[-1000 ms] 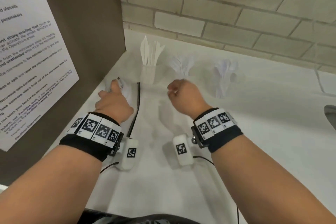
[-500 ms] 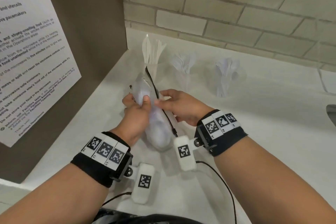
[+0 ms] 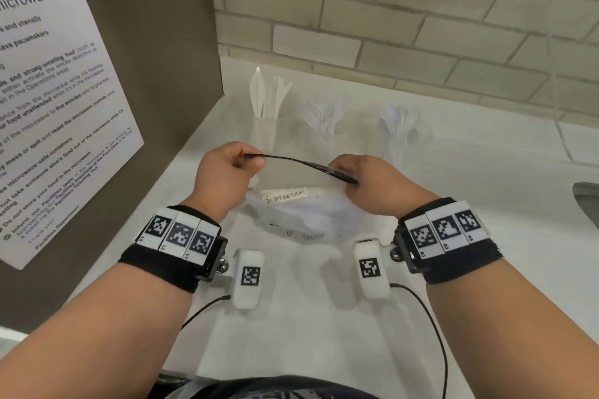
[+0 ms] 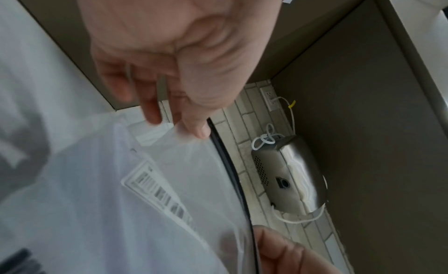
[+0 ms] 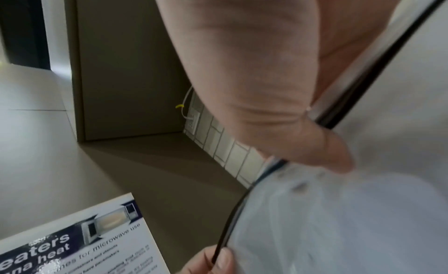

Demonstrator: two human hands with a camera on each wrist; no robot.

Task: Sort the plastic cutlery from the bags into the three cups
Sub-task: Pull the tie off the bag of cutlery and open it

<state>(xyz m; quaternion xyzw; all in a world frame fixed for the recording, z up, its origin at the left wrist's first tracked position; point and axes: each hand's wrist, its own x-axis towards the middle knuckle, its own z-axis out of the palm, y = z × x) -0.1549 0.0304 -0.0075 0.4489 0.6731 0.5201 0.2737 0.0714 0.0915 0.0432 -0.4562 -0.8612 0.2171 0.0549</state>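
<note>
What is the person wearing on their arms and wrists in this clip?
Both forearms are bare, with no sleeves. Each wrist carries a black fabric band topped by a row of three white tiles with black square code markings. A white camera pod bearing its own code marking hangs off each band on a metal joint, and a thin black cable trails from each pod.

White bench runs to a tiled wall at the back, brown panel on the left. 3 clear cups stand on it in a row nr the wall: left cup w/ white cutlery, middle cup, right cup, each apart.
</note>
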